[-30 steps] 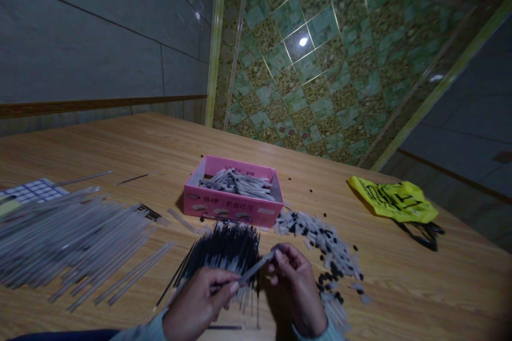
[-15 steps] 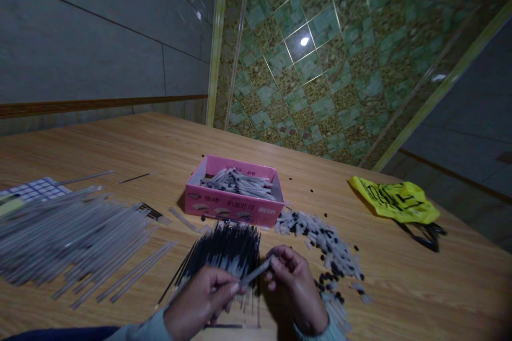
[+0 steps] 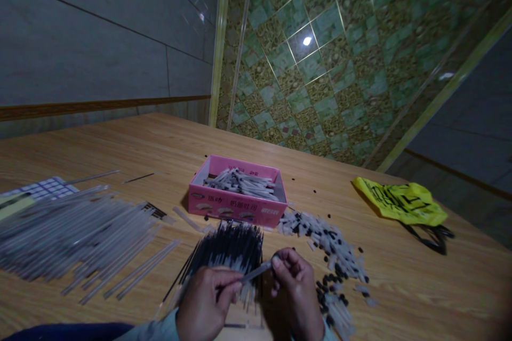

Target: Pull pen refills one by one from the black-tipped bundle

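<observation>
Between my two hands is a short, translucent grey tube (image 3: 256, 272), tilted up to the right. My left hand (image 3: 210, 298) pinches its lower left end. My right hand (image 3: 295, 290) closes its thumb and fingers round the upper right end, which is partly hidden. Just behind my hands lies a dense bundle of thin black-and-clear rods (image 3: 232, 245). Beyond it stands an open pink box (image 3: 236, 209) holding many short whitish tubes (image 3: 244, 184) with dark ends. To the right of my right hand spread small clear pieces and black plugs (image 3: 326, 240).
Long clear tubes (image 3: 88, 240) cover the left of the wooden table (image 3: 160, 138), beside a blue-checked cloth (image 3: 52, 186). At the right lies a yellow bag (image 3: 400, 202) with black lettering and dark handles. Tiled walls (image 3: 100, 32) rise behind the table.
The whole view has shifted slightly. Both hands still hold the tube, and my left hand has turned a little, with its fingers more bent. Surrounding piles look unchanged.
</observation>
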`<state>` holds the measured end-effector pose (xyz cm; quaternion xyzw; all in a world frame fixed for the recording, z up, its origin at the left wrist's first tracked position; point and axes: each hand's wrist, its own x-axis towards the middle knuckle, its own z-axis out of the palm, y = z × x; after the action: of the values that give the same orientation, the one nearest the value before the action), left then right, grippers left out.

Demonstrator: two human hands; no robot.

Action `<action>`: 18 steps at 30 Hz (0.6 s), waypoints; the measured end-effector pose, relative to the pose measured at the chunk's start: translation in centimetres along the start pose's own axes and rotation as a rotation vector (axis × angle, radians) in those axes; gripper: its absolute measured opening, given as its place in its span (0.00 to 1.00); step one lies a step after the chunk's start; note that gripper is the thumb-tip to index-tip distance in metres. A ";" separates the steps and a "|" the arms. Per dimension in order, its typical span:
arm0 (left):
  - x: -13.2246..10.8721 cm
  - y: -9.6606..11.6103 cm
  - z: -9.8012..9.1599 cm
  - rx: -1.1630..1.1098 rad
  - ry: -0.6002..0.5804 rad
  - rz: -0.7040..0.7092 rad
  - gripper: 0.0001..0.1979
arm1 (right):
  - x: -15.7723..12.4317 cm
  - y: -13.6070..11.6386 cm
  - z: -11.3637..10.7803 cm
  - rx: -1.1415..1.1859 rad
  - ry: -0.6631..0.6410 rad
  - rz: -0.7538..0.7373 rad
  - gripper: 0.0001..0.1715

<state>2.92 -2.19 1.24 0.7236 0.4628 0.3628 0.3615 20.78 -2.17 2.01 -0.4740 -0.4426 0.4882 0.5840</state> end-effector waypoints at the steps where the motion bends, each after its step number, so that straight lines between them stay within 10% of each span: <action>1: 0.0 0.1 -0.2 0.069 0.018 0.058 0.14 | 0.0 0.2 0.0 0.003 -0.001 0.006 0.15; 11: -0.2 0.2 0.0 0.474 0.298 0.450 0.13 | -0.3 0.8 0.3 0.036 0.014 0.103 0.18; 18: -0.4 0.1 0.1 0.493 0.328 0.452 0.14 | -0.2 1.0 0.4 -0.037 0.035 0.132 0.21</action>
<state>2.94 -2.59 1.26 0.8050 0.4166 0.4224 0.0084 20.19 -2.27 1.11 -0.5216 -0.4090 0.5089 0.5492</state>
